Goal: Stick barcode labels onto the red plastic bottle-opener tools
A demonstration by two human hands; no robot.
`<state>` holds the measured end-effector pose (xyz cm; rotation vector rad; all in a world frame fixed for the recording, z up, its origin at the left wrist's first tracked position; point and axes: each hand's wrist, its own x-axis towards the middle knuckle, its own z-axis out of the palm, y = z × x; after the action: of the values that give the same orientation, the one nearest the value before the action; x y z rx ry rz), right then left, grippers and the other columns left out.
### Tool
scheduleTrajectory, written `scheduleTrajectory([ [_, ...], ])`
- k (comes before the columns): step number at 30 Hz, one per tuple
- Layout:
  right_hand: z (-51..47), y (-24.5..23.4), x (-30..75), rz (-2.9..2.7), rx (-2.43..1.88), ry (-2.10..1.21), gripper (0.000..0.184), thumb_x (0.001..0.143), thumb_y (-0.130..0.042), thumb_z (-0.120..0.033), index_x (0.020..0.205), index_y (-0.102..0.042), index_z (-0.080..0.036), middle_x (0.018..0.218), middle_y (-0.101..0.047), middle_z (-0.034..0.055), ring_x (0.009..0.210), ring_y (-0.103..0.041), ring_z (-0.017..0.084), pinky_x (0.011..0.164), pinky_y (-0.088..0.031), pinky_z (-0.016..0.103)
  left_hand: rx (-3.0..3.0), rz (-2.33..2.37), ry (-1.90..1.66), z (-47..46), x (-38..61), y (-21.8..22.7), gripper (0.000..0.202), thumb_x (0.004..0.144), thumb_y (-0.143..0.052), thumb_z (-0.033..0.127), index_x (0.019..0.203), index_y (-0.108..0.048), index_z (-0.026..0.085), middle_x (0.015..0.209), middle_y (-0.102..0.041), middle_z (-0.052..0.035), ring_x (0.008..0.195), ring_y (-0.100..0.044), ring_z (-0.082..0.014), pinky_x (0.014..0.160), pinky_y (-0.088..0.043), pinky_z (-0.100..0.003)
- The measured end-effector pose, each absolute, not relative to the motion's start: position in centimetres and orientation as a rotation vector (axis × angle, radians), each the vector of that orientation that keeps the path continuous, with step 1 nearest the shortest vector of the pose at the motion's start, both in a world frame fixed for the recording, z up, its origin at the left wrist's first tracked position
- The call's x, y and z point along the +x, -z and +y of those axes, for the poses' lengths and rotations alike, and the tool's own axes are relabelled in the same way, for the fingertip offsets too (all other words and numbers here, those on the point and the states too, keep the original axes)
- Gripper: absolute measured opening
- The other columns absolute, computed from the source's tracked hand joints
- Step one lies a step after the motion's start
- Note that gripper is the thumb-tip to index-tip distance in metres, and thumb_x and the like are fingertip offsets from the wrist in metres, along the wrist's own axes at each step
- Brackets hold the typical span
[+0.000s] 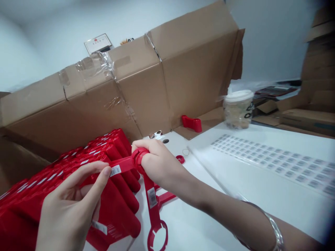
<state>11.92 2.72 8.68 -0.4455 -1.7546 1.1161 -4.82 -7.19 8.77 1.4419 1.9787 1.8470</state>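
My left hand (70,205) pinches a red plastic strap (125,164) between thumb and fingertip, right at a white barcode label (115,170). My right hand (153,155) is closed around the ring-shaped part of the red straps, its fingertips mostly hidden. From below that ring hangs another red strap (150,190) with its own barcode label (151,197) and an open notched ring (157,237) at its lower end. Beneath my left hand and beyond it, many red ribbed pieces (115,205) lie packed in rows, several showing white labels.
A long cardboard box (146,94) stands behind the rows. On the white table (188,216) lie a sheet of printed labels (274,160) and a small red ring (180,159). A lidded cup (238,109) and a red piece (192,123) are farther back.
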Motion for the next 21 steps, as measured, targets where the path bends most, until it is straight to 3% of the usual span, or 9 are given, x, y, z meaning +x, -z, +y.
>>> scheduleTrajectory([
  [8,2.0,-9.9,12.3,-1.746,-0.506,-1.182,0.011,0.069,-0.036,-0.013,0.063,-0.035,-0.021,0.059,-0.038,-0.0056,0.057,-0.036,0.01,0.048,-0.025,0.027,1.286,1.94,-1.829,-7.4,-3.2,-9.4,0.042,0.066,-0.083,0.058,0.096,-0.077,0.028,0.042,-0.038,0.0089,0.04,-0.031,-0.007,0.029,-0.036,-0.014],
  [14,1.8,-10.6,12.4,-1.735,-0.545,-1.274,0.011,0.068,-0.037,-0.012,0.062,-0.039,-0.021,0.057,-0.04,-0.0061,0.055,-0.039,0.01,0.051,-0.027,0.026,1.251,1.886,-1.788,-7.3,-2.6,-10.3,0.055,0.061,-0.083,0.064,0.1,-0.076,0.026,0.043,-0.043,0.0073,0.041,-0.034,-0.0091,0.031,-0.04,-0.018],
  [19,1.8,-10.3,12.0,-1.705,-0.547,-1.288,0.011,0.068,-0.037,-0.013,0.062,-0.038,-0.022,0.054,-0.039,-0.0064,0.054,-0.04,0.011,0.052,-0.027,0.026,1.255,1.865,-1.752,-7.2,-2.6,-10.4,0.054,0.064,-0.08,0.065,0.098,-0.074,0.024,0.046,-0.044,0.0075,0.041,-0.032,-0.0079,0.033,-0.03,-0.015],
  [21,1.9,-10.1,11.8,-1.702,-0.544,-1.292,0.011,0.069,-0.037,-0.013,0.062,-0.039,-0.022,0.054,-0.04,-0.0063,0.053,-0.039,0.011,0.052,-0.026,0.026,1.272,1.844,-1.746,-7.0,-2.4,-10.2,0.047,0.068,-0.078,0.062,0.097,-0.072,0.025,0.045,-0.042,0.0084,0.04,-0.035,-0.0093,0.034,-0.033,-0.016],
])
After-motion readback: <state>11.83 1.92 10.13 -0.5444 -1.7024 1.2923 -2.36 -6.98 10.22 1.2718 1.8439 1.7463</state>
